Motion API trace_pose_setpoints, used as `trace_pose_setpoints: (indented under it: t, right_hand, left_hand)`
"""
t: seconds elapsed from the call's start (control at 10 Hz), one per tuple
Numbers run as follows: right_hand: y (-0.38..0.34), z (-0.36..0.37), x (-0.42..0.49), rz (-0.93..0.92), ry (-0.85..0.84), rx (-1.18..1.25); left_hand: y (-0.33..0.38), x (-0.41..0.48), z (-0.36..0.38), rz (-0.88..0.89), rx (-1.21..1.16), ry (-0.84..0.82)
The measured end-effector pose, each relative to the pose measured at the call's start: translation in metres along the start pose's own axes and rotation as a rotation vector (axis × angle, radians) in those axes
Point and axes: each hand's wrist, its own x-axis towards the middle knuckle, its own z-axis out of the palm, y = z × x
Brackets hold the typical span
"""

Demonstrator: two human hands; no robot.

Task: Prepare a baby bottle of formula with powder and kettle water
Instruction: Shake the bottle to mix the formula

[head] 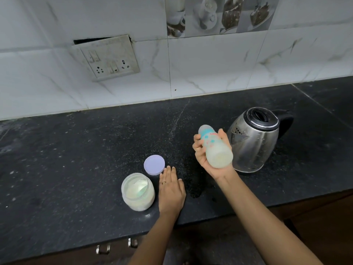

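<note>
My right hand (pixel 202 155) grips a baby bottle (pixel 215 148) above the counter, tilted so its base points toward me and its capped top points away to the left. The bottle holds whitish liquid and has teal markings. My left hand (pixel 171 190) lies flat on the black counter (pixel 76 169), fingers together, holding nothing. Left of it stands an open clear jar of white powder (pixel 138 192). The jar's lilac lid (pixel 154 165) lies flat just beyond my left fingertips. A steel electric kettle (pixel 254 139) with a closed black lid stands right of the bottle.
A tiled wall with a switch and socket plate (pixel 108 58) runs along the back of the counter. The counter's front edge crosses near my forearms, with dark cabinet fronts and metal handles (pixel 103 248) below. A damp patch (pixel 196 188) lies between my hands.
</note>
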Motion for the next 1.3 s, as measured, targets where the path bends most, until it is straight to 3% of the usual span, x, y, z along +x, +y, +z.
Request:
trace_pose_setpoints:
  t: [0.3, 0.4, 0.5, 0.6, 0.7, 0.8, 0.9, 1.1, 1.2, 1.3]
  right_hand:
    - [-0.005, -0.033, 0.002, 0.059, -0.015, -0.050]
    - [0.001, -0.036, 0.001, 0.041, -0.007, -0.280]
    - [0.006, -0.034, 0.006, 0.001, 0.132, -0.325]
    - [0.006, -0.038, 0.005, 0.086, 0.146, -0.274]
    - [0.007, -0.037, 0.003, 0.049, 0.098, -0.404]
    - [0.006, -0.037, 0.004, 0.042, 0.151, -0.336]
    - [0.003, -0.038, 0.001, 0.063, 0.087, -0.405]
    - [0.008, -0.028, 0.008, 0.006, 0.217, -0.272]
    - [0.010, -0.029, 0.004, 0.010, 0.108, -0.384]
    - [0.008, -0.027, 0.010, -0.101, 0.216, -0.350]
  left_hand:
    - [0.000, 0.000, -0.001, 0.006, -0.007, 0.001]
    - [0.000, 0.000, -0.002, 0.011, -0.011, 0.010]
    - [0.000, 0.000, -0.001, 0.002, -0.013, 0.010]
    - [0.000, 0.000, -0.001, 0.008, -0.016, 0.010]
    - [-0.001, 0.000, 0.000, 0.000, -0.028, 0.012]
    - [0.000, 0.000, 0.000, -0.002, -0.026, 0.010]
    - [0.000, 0.000, -0.001, 0.008, -0.032, 0.013]
    - [0.001, -0.001, -0.002, 0.004, -0.032, 0.020]
    - [0.000, 0.000, -0.001, 0.007, -0.021, 0.018]
    - [0.001, -0.001, -0.002, 0.001, -0.026, 0.018]
